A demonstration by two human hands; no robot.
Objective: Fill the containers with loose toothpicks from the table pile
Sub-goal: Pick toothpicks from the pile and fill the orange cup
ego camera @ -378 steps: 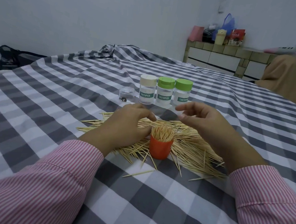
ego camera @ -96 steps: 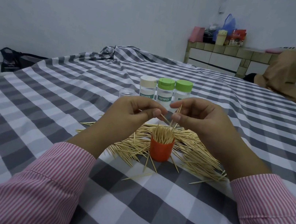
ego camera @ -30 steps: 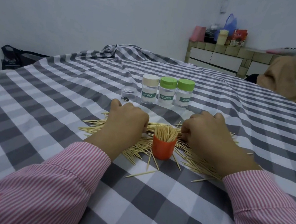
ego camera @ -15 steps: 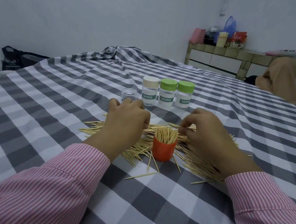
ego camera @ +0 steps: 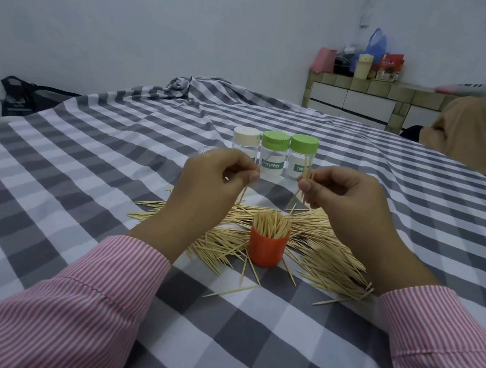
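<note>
Both hands are now lifting off the pile, the left hand [ego camera: 219, 177] and right hand [ego camera: 339, 198] each pinching thin pointed wooden toothpicks [ego camera: 305, 174] above the smooth orange cup [ego camera: 266, 249], which is standing packed in the straw-coloured pile [ego camera: 319, 252] on checked cloth [ego camera: 76, 190].

Thin, pale wooden toothpicks [ego camera: 305, 177], matt and dry-looking, are pinched in the fingertips of the right hand [ego camera: 343, 199]; a few more sit between the fingertips of the left hand [ego camera: 214, 179]. Below the fingers stands an orange container [ego camera: 266, 250] of smooth plastic with a faint sheen, packed with the same wood. Beyond the fingertips are three jars [ego camera: 271, 163] of clear glossy plastic with matt lids and paper-like labels. The checked tablecloth [ego camera: 78, 178] is soft, matt woven cloth. The striped sleeves [ego camera: 85, 302] are cloth too.
</note>
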